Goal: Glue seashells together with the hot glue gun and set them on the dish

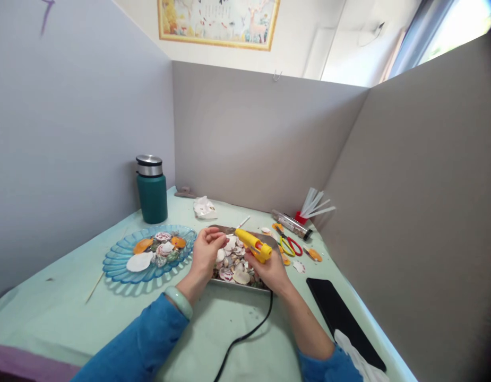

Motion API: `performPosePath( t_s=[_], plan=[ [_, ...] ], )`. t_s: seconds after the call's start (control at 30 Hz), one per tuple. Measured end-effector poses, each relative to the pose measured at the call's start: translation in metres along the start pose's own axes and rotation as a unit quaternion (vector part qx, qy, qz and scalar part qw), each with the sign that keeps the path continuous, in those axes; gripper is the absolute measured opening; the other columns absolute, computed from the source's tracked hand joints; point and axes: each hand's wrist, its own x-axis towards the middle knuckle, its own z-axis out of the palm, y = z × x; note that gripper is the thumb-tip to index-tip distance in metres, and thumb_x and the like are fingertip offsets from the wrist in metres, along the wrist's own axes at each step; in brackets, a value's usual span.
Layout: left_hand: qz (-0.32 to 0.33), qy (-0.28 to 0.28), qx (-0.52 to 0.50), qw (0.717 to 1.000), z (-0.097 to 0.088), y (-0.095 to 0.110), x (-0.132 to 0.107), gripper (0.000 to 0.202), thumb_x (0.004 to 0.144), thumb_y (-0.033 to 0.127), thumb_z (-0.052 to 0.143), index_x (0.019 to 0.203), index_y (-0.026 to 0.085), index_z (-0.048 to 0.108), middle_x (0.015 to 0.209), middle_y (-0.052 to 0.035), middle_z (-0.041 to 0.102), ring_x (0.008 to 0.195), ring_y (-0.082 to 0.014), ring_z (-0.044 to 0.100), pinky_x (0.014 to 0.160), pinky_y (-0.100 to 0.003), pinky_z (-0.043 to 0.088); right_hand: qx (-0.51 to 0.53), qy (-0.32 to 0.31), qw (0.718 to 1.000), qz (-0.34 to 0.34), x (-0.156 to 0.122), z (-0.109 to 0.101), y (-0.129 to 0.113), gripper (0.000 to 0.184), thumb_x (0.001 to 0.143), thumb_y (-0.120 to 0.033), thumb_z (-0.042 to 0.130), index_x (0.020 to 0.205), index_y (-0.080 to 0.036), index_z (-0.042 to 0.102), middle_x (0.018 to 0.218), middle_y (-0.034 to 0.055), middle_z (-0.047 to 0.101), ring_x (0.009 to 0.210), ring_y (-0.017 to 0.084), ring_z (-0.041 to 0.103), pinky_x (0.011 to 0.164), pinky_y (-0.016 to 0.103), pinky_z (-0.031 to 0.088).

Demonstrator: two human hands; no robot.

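Observation:
My right hand [271, 270] grips a yellow glue gun [253, 245] over a metal tray [237, 286] filled with several seashells [234, 268]. The gun's nozzle points left toward my left hand [207, 250], whose fingers are pinched round a small pale shell [229, 243] just above the tray. A black cord [245, 334] runs from the gun toward me across the pale green table [70, 318]. A pale bracelet sits on my left wrist.
A blue glass plate [118, 262] with shells lies to the left, a green flask [152, 190] behind it. Red-handled scissors [290, 244], a tube and a red cup of glue sticks [309, 209] stand at the right. A black phone [341, 318] lies near the right partition. Grey partitions wall the table.

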Motion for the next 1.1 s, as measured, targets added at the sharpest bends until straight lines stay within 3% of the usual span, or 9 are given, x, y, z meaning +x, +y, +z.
performPosePath(
  t_s=[0.37, 0.7, 1.1],
  plan=[
    [0.054, 0.014, 0.037, 0.998, -0.0021, 0.0030, 0.0024, 0.039, 0.057, 0.023, 0.077, 0.087, 0.016, 0.053, 0.073, -0.0002, 0.065, 0.071, -0.0133, 0.062, 0.071, -0.028, 0.050, -0.035, -0.033, 0.998, -0.030, -0.0002, -0.0003, -0.0014, 0.018, 0.080, -0.035, 0.059, 0.082, -0.017, 0.061, 0.068, 0.0012, 0.063, 0.060, 0.016, 0.057, 0.054, 0.025, 0.046],
    [0.056, 0.030, 0.044, 0.997, -0.0050, -0.0004, 0.0057, 0.037, 0.058, 0.023, 0.077, 0.086, 0.016, 0.054, 0.072, -0.0006, 0.066, 0.069, -0.0137, 0.063, 0.069, -0.029, 0.050, -0.010, -0.041, 0.999, -0.033, -0.0010, 0.0011, 0.0018, 0.016, 0.079, -0.033, 0.060, 0.085, -0.018, 0.063, 0.073, 0.0014, 0.063, 0.063, 0.016, 0.057, 0.057, 0.026, 0.047],
    [0.048, 0.010, 0.035, 0.998, -0.0041, 0.0012, 0.0047, 0.040, 0.056, 0.026, 0.079, 0.085, 0.016, 0.054, 0.070, 0.0004, 0.065, 0.067, -0.0139, 0.063, 0.070, -0.030, 0.050, -0.025, -0.038, 0.998, -0.032, -0.0015, 0.0010, 0.0031, 0.015, 0.080, -0.032, 0.058, 0.083, -0.018, 0.062, 0.067, 0.0007, 0.061, 0.058, 0.015, 0.056, 0.052, 0.025, 0.045]
  ],
)
